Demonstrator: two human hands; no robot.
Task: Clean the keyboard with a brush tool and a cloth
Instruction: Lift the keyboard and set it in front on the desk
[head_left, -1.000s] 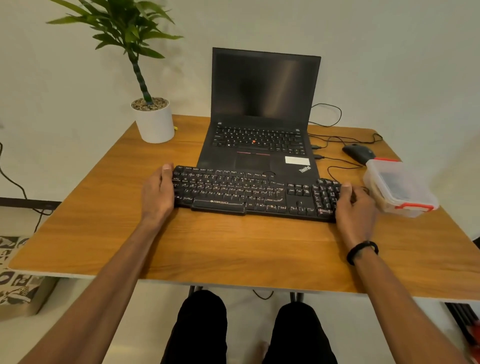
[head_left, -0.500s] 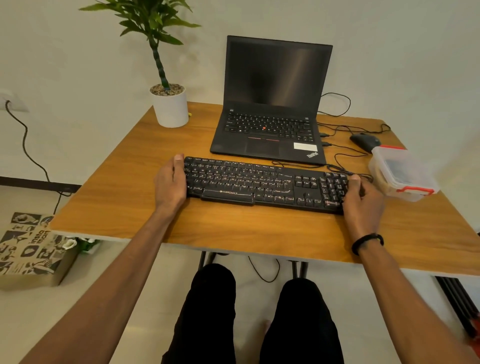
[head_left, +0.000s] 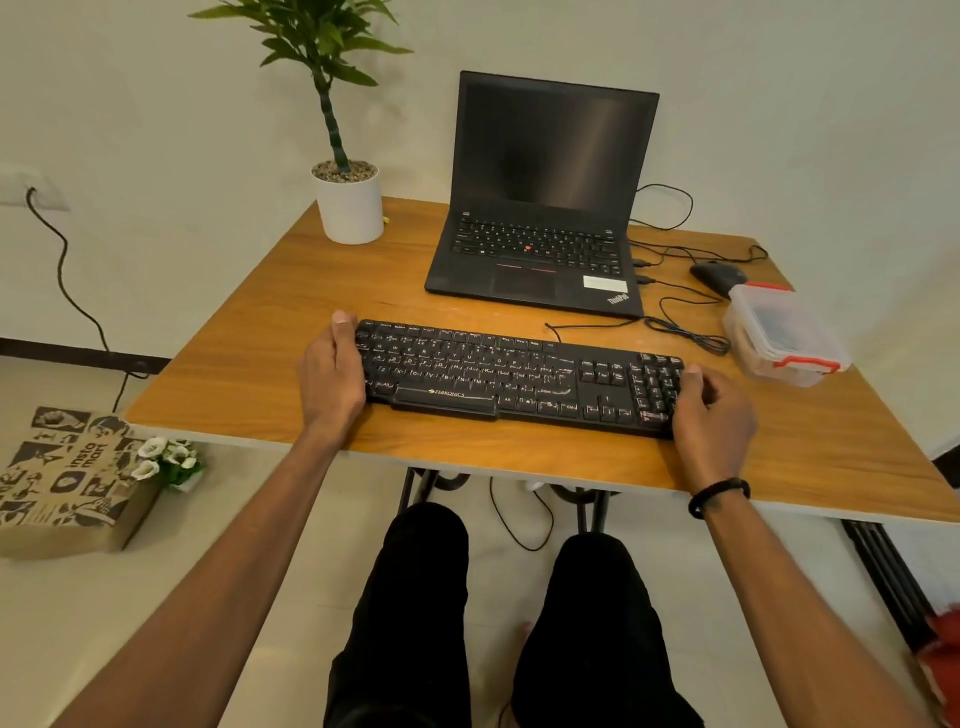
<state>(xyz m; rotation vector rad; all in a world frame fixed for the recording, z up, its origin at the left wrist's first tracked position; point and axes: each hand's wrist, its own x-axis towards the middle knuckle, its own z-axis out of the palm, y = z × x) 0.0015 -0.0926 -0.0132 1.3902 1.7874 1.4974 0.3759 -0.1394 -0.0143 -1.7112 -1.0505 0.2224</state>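
Head view: 2 hands, left hand (head_left: 332, 374) and right hand (head_left: 714, 415), apparently grip flat black keyboard (head_left: 519, 376).

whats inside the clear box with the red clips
Through the lid of the clear box a dark, flat shape shows, too blurred to identify. Whether a brush or cloth lies in it cannot be told; the lid is on and the walls are cloudy.

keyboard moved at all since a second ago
Yes. The keyboard has come toward the table's near edge, away from the laptop it overlapped.
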